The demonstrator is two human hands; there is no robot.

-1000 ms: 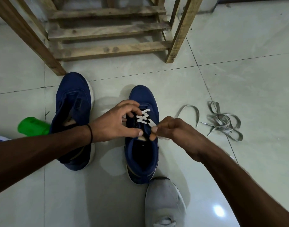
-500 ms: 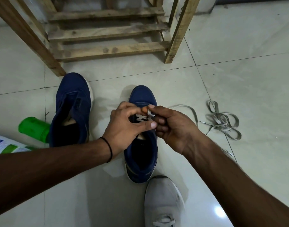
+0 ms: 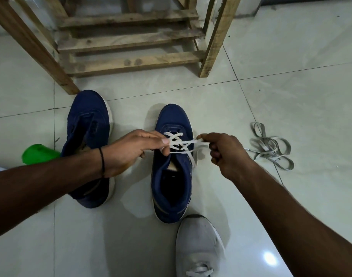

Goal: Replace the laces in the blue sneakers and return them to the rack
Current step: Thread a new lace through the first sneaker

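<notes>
Head view. Floor (image 3: pixel 291 86): large pale glossy tiles with thin dark grout lines and one bright light reflection (image 3: pixel 270 258) near the bottom right. Room light is dim. A wooden rack (image 3: pixel 131 40) of rough slats and square posts stands on the floor at the top of the view. In front of it, centre, a blue sneaker (image 3: pixel 174 116) sits upright on the tiles, toe toward the rack. A white lace (image 3: pixel 183 145) is crossed through its upper eyelets. The left hand (image 3: pixel 131 150) has its grip closed on the lace at the shoe's left edge, pinched between thumb and forefinger. The right hand (image 3: pixel 225 152) is curled with its grip closed on a lace end drawn out sideways, past the shoe's right edge. A black band (image 3: pixel 102 160) circles the left wrist. The second blue sneaker (image 3: pixel 89 112) lies to the left, toe close to a rack post, heel half covered by the left forearm. A green object (image 3: pixel 37 154) shows just beside it. A loose tangle of grey laces (image 3: pixel 271 148) lies on the tiles to the right, apart from both shoes. The toe of a grey shoe (image 3: pixel 199 242) sits just behind the laced sneaker's heel.
</notes>
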